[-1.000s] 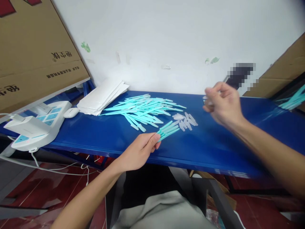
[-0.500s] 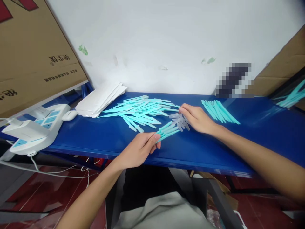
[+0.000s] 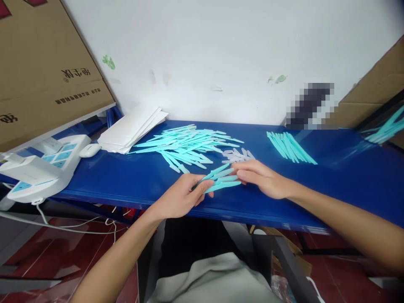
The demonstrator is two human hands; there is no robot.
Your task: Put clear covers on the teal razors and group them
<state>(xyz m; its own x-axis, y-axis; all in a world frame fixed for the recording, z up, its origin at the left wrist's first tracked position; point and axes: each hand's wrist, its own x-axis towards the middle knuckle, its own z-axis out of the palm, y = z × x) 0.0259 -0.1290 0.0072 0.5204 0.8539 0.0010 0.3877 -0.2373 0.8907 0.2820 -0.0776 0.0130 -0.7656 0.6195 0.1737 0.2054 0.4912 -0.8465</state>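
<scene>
My left hand (image 3: 186, 194) is closed around a small fan of turquoise eyebrow razors (image 3: 221, 179), whose ends point right. At those ends, the fingers of my right hand (image 3: 261, 176) are pinched together on one razor; the exact grip is partly hidden. Just behind my right fingertips lies a small heap of clear plastic caps (image 3: 236, 155). Beyond my left hand spreads a loose pile of the same turquoise razors (image 3: 186, 145). Farther right, a neater row of razors (image 3: 290, 147) lies side by side on the blue table (image 3: 126, 179).
White envelopes or bags (image 3: 132, 128) are stacked at the back left. A white power strip (image 3: 67, 164) with plugs and a white oval case (image 3: 90, 150) sits at the left. A big cardboard box (image 3: 47, 84) leans there. More turquoise razors (image 3: 386, 126) lie at the far right.
My right hand has moved from beside the razor pile and over the caps toward me, onto the razor ends. The razors in my left hand are fanned wider.
</scene>
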